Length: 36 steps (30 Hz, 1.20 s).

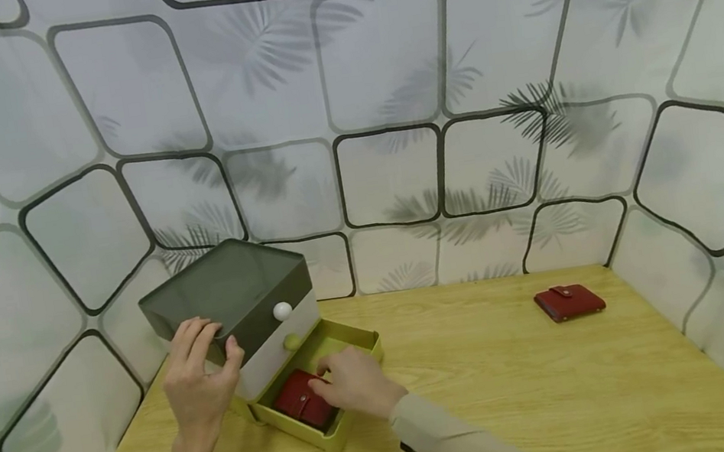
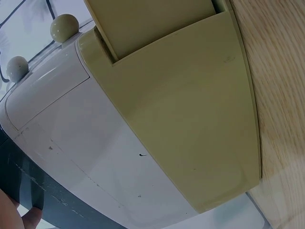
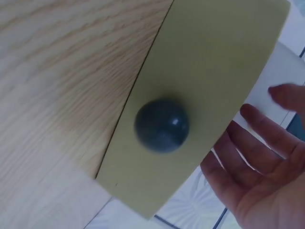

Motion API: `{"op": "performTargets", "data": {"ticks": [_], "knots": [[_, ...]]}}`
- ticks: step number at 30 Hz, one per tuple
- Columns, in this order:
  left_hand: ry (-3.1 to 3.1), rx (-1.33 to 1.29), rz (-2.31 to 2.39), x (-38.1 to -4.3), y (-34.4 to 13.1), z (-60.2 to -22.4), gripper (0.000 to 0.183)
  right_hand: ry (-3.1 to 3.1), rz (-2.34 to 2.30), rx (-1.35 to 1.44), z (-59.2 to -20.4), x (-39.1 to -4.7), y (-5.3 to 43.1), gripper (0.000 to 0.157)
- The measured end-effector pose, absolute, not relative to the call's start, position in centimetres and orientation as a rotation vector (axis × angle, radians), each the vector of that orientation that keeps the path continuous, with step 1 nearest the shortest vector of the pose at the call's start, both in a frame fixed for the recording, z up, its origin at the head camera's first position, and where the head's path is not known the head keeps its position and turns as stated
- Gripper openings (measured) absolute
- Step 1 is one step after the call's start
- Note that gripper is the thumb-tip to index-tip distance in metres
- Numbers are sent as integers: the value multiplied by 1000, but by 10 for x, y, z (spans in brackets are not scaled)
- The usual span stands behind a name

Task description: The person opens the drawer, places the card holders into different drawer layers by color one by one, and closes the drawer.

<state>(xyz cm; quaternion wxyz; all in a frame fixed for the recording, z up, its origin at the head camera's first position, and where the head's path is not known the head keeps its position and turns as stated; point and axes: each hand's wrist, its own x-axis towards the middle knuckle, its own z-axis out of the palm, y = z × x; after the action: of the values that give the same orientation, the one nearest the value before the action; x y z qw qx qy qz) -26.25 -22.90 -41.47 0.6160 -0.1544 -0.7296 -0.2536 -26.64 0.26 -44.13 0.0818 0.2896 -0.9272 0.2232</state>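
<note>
A small tabletop drawer cabinet with dark, white and yellow-green tiers stands at the left. My left hand rests against the near left corner of its dark top tier; in the left wrist view only fingertips show there. The bottom drawer is pulled out. Inside it lies a red snap wallet. Over the drawer, my right hand hovers at the wallet's right side, thumb apart from the fingers. The right wrist view shows those loose fingers beyond the drawer front, which bears a dark round knob.
Another red wallet lies on the wooden table at the back right. Patterned curtain walls enclose the table at the back and sides. A white knob and a green knob jut from the upper tiers.
</note>
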Motion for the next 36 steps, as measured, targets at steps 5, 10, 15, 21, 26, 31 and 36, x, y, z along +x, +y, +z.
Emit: {"op": "performTargets", "data": {"ticks": [5,10,15,21,26,31,36], "knots": [[-1681,-359,-584,-263,-229,-414,33,-2739,646,803,-438,-271,15,21],[-1685,-361,-579,-263,-228,-413,33,-2754,696,776,-438,-278,26,23],[-1689,-362,-575,-262,-228,-412,33,-2721,689,750,-440,-283,38,23],[-1684,-361,-574,-262,-229,-413,32,-2640,687,766,-445,-289,52,22],[-1685,-365,-574,-263,-230,-413,32,-2621,727,743,-448,-291,63,24],[-1691,-364,-577,-263,-230,-413,33,-2598,730,728,-451,-292,75,24],[-1697,-363,-569,-261,-230,-414,32,-2582,717,693,-455,-296,89,21]]}}
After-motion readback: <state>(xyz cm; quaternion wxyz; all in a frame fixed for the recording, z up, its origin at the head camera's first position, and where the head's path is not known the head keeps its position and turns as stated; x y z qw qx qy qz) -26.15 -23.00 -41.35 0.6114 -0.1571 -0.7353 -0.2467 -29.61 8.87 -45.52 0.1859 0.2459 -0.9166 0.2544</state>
